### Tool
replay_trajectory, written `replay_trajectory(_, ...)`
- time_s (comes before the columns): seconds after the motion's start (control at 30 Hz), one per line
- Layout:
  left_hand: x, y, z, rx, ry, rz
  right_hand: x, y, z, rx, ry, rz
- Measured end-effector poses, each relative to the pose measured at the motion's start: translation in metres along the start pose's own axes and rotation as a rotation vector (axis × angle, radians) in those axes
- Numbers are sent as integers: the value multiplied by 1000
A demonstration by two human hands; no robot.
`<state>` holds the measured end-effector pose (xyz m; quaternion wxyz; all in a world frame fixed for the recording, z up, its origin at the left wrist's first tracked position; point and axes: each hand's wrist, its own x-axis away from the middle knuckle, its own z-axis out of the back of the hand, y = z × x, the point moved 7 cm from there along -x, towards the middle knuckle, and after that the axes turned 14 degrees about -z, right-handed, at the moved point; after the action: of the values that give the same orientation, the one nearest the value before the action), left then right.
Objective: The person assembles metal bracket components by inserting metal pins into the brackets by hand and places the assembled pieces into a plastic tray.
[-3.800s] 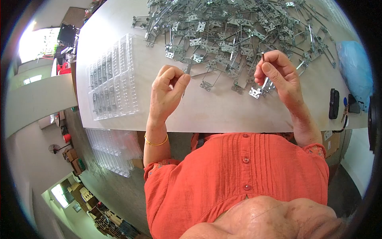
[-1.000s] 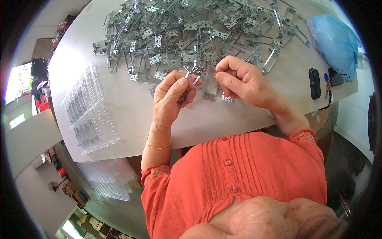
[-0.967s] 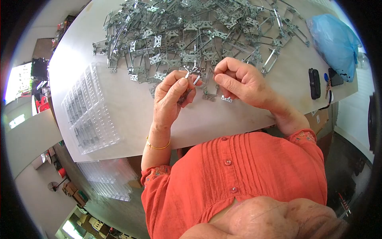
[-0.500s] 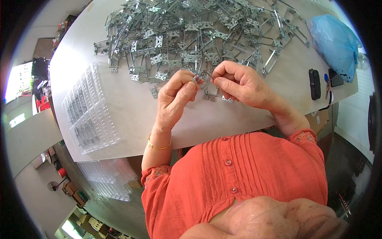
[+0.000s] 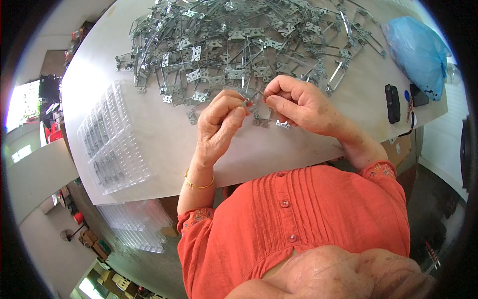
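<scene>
In front of the heap of metal parts, my left hand [image 5: 221, 122] is closed, thumb and fingers pinching a small metal bracket [image 5: 245, 102]. My right hand [image 5: 298, 107] is closed too, gripping a thin metal rod [image 5: 261, 93] between thumb and forefinger. The rod's tip points at the bracket; whether they touch is too small to tell. Just below my right fingers lies a small metal plate with holes [image 5: 283, 124]. The heap of metal brackets and rods [image 5: 224, 52] spreads over the table beyond both hands.
Clear plastic blister trays [image 5: 112, 142] lie at the table's left, with more trays [image 5: 134, 224] below the edge. A blue plastic bag [image 5: 417, 55], a black case [image 5: 393, 103] and keys [image 5: 409, 107] sit on the right. The white table [image 5: 164, 154] ends close to my body.
Both hands stay nearly in place. The bracket has turned slightly in my left fingers, and my right hand has shifted very slightly left. The view has tilted a little.
</scene>
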<state>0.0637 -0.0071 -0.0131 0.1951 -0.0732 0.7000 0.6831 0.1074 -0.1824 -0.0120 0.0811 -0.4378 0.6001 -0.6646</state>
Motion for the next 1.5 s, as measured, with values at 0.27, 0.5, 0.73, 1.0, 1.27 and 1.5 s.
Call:
replay_trajectory(0.27, 1, 1, -7, -89, -112, 23, -2, 1, 1, -118, -108, -48)
replay_trajectory(0.5, -1, 8, -17, -59, -212, 7, -5, 8, 1, -116, -144, -103)
replay_trajectory(0.73, -1, 10, -18, 120, -174, 51, -1, -2, 18, -77, 125, 25)
replay_trajectory(1.0, 3, -9, 0, 274, 113, 118, 6, -5, -5, -25, -54, -30)
replay_trajectory(1.27, 2, -4, -2, 157, 44, 102, 3, 1, -7, -47, -72, -124)
replay_trajectory(1.5, -3, 10, -9, -224, -71, -62, 1, 6, -9, -182, -100, -149)
